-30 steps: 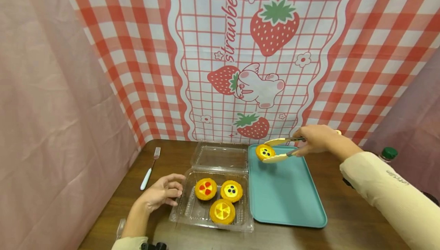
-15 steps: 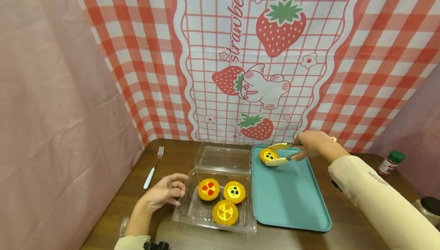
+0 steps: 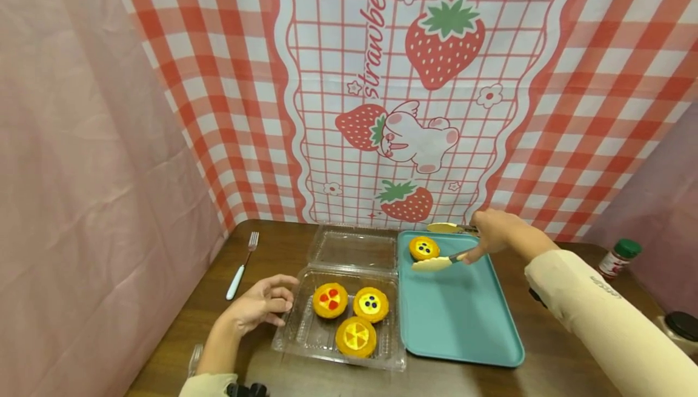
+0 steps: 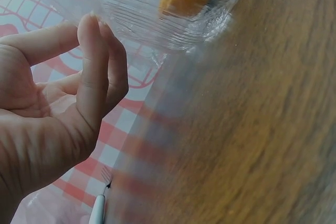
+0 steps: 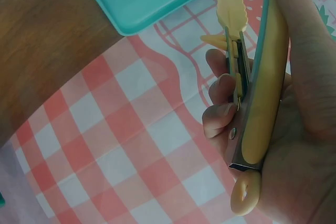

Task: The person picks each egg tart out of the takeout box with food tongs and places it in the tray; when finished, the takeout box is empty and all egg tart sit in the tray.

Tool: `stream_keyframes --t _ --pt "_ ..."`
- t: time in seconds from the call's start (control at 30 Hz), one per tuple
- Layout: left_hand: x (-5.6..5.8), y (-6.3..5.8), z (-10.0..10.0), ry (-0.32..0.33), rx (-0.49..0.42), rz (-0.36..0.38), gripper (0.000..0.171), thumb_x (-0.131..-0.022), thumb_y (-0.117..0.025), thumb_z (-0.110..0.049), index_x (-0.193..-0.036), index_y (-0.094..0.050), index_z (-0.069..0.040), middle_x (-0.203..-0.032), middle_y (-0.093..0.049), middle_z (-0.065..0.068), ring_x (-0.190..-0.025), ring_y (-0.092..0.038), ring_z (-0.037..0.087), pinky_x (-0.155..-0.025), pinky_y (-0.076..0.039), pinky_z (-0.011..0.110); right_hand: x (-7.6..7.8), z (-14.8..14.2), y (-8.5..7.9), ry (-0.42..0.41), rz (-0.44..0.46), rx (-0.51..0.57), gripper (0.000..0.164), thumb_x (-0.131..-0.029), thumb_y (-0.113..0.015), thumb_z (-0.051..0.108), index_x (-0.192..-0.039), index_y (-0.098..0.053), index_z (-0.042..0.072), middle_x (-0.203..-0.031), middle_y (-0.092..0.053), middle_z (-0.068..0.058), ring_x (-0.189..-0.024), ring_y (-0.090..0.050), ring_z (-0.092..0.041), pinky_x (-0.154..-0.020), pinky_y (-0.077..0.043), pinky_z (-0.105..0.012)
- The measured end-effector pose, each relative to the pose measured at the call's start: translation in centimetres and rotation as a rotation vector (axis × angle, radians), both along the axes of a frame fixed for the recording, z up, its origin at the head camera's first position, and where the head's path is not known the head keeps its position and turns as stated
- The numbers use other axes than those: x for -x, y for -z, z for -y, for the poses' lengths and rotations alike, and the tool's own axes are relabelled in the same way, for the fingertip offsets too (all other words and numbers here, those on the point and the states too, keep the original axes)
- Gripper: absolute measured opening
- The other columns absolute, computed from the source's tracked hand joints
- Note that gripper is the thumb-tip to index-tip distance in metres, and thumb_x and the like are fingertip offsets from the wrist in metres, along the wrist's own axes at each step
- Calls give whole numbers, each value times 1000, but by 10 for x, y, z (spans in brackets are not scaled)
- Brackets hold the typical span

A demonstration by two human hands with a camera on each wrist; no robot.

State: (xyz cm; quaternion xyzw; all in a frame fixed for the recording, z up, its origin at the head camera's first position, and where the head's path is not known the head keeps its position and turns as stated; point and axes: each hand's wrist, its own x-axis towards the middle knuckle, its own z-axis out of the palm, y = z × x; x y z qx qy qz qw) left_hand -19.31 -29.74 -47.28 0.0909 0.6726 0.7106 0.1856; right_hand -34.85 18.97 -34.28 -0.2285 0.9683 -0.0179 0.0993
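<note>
My right hand (image 3: 493, 233) grips yellow-tipped tongs (image 3: 433, 263) over the back of a teal tray (image 3: 458, 318). The tong arms are spread, one tip on either side of a blueberry-topped egg tart (image 3: 423, 248) at the tray's far left corner. In the right wrist view, fingers and palm wrap the tongs' handle (image 5: 262, 87). My left hand (image 3: 262, 306) has its loosely bent fingertips right at the left rim of a clear plastic container (image 3: 305, 336). Inside are a red-topped tart (image 3: 329, 300), another blueberry-topped tart (image 3: 371, 305) and a yellow-wedged tart (image 3: 355, 337).
The container's clear lid (image 3: 354, 250) lies folded back behind it. A white-handled fork (image 3: 236, 282) is at the left, with another fork (image 3: 195, 357) beside the left forearm. A green-capped bottle (image 3: 620, 257) and a black-lidded jar (image 3: 681, 330) stand at the right.
The blueberry-topped tart has come down onto the tray's back left corner. The tongs have opened away from it, their near tip moving forward. My left hand keeps its place at the container.
</note>
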Motion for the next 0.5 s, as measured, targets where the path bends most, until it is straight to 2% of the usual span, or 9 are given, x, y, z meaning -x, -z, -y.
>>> stream_keyframes --t 0.23,0.4,0.5 --pt "0 0 2 -11 10 9 59 -88 -63 4 -139 -35 10 -95 -58 9 -79 -59 14 -60 -58 28 -7 -2 0 -18 -48 62 80 -58 -85 67 -100 -64 3 -80 -59 -1 -69 -52 -20 -57 -50 -33" --pt "-1 -1 1 -6 2 0 58 -88 -62 5 -139 -34 11 -94 -58 7 -79 -59 14 -59 -58 28 -19 -7 1 -38 -85 125 81 -59 -85 67 -104 -65 2 -81 -60 1 -69 -52 -18 -57 -50 -31" --pt "-1 -1 1 -9 6 2 58 -88 -61 5 -139 -35 11 -93 -58 7 -79 -59 14 -59 -58 28 -27 -7 -2 -60 -103 149 86 -58 -84 67 -111 -65 2 -83 -60 1 -70 -51 -18 -57 -49 -31"
